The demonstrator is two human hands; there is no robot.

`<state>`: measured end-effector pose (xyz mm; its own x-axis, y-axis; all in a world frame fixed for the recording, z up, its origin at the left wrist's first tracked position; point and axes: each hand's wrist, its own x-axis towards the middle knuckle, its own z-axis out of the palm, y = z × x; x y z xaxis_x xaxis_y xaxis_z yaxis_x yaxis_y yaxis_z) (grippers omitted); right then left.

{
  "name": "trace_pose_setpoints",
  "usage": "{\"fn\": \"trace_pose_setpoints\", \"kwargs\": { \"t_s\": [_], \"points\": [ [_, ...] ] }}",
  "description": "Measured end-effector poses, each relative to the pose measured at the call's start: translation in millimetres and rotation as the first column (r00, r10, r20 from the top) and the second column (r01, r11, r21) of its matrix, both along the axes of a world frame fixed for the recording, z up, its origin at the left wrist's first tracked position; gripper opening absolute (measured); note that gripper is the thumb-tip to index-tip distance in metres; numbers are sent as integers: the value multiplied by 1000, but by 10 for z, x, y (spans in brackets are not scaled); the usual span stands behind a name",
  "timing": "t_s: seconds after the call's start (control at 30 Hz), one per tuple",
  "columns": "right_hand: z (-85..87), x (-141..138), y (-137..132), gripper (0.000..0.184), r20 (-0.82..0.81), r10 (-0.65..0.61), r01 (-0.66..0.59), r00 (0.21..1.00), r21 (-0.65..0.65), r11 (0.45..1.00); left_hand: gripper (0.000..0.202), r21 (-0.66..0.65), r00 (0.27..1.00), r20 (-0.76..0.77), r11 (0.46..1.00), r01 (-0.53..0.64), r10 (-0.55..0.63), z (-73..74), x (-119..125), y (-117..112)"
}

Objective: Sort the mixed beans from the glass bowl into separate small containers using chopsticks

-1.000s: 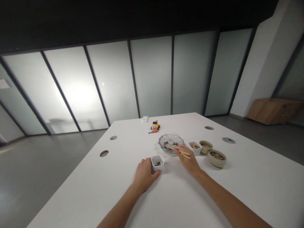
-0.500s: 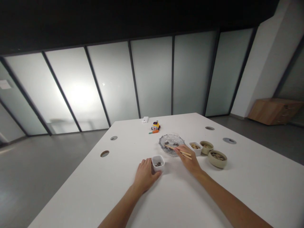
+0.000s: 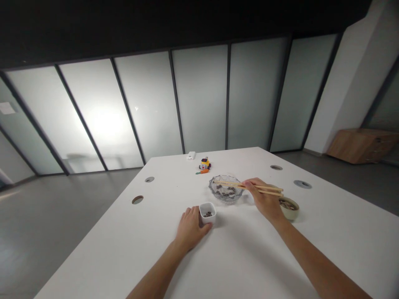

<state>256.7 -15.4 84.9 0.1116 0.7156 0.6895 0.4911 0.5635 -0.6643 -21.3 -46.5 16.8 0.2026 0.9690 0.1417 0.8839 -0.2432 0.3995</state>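
Note:
My right hand (image 3: 264,199) grips a pair of wooden chopsticks (image 3: 240,185), held nearly level with their tips over the left rim of a glass bowl (image 3: 225,189) that holds several dark pieces. My left hand (image 3: 190,227) rests on the white table (image 3: 237,257), its fingers curled against the side of a small white square cup (image 3: 207,211) with a few dark pieces inside. A beige round bowl (image 3: 290,207) sits just right of my right hand, partly hidden by it.
A small yellow toy with an orange carrot piece (image 3: 204,165) and a white box (image 3: 190,155) lie near the table's far edge. Round cable holes (image 3: 137,199) dot the table. A wooden cabinet (image 3: 358,144) stands at the right wall.
My right hand has lifted and moved right, swinging the chopsticks level above the glass bowl; it now covers the small cup and bowl beside it. My left hand stays at the white cup.

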Motion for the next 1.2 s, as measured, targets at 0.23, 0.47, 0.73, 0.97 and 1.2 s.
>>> {"fn": "trace_pose_setpoints", "kwargs": {
  "t_s": [0.23,0.47,0.73,0.97,1.2],
  "points": [
    [-4,-134,-106,44,-18,241,-238,970,-245,940,34,-2,1000,-4,1000,8,-8,10,-5,9],
    [-108,-102,-32,45,74,17,-11,997,-80,997,34,0,1000,7,1000,11,-11,15,1,3],
    [-373,-105,135,47,281,6,-10,960,13,1000,32,16,1000,-15,1000,6,-5,-36,-2,24],
    [-475,-92,172,41,274,43,-48,961,11,999,33,5,1000,-23,1000,-7,7,-30,-3,18],
    [-460,-91,145,44,233,11,-12,972,6,1000,33,2,1000,-18,1000,2,-2,-24,-6,15]
  ]
}}
